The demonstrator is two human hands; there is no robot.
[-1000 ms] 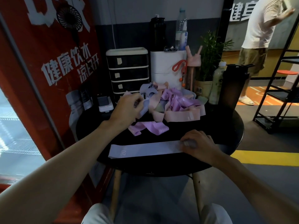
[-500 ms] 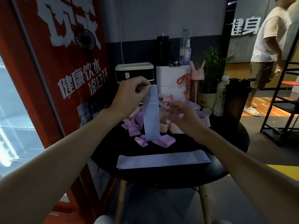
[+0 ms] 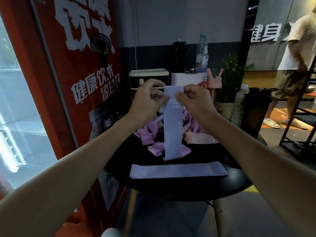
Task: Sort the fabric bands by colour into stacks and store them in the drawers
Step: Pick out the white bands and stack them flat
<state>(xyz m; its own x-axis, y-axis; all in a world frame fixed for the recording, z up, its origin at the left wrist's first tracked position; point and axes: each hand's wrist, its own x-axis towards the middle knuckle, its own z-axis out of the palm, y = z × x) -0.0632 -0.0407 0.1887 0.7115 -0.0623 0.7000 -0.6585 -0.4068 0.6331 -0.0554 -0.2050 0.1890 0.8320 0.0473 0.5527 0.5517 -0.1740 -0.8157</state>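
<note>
A pale lavender fabric band (image 3: pixel 172 127) hangs upright over the round black table (image 3: pixel 239 182). My left hand (image 3: pixel 147 101) and my right hand (image 3: pixel 195 100) both pinch its top edge, and its lower end touches the tabletop. Another lavender band (image 3: pixel 177 171) lies flat near the table's front edge. Behind the hanging band sits a jumbled pile of purple bands (image 3: pixel 148 135) and pink bands (image 3: pixel 200 138), partly hidden. At the table's back stands the small drawer unit (image 3: pixel 148 76), its drawers mostly hidden by my hands.
A white box (image 3: pixel 188 79), dark flask (image 3: pixel 179 55), water bottle (image 3: pixel 202 52), pink cup (image 3: pixel 213 82), potted plant (image 3: pixel 229 93) and dark tumbler (image 3: pixel 254 110) crowd the table's back. A red fridge (image 3: pixel 68 82) stands left. A person (image 3: pixel 294 69) and a black rack (image 3: pixel 301 117) are on the right.
My left hand lifted a lavender band out of the pile and raised it upright. My right hand left the flat band on the table and came up to pinch the raised band's top.
</note>
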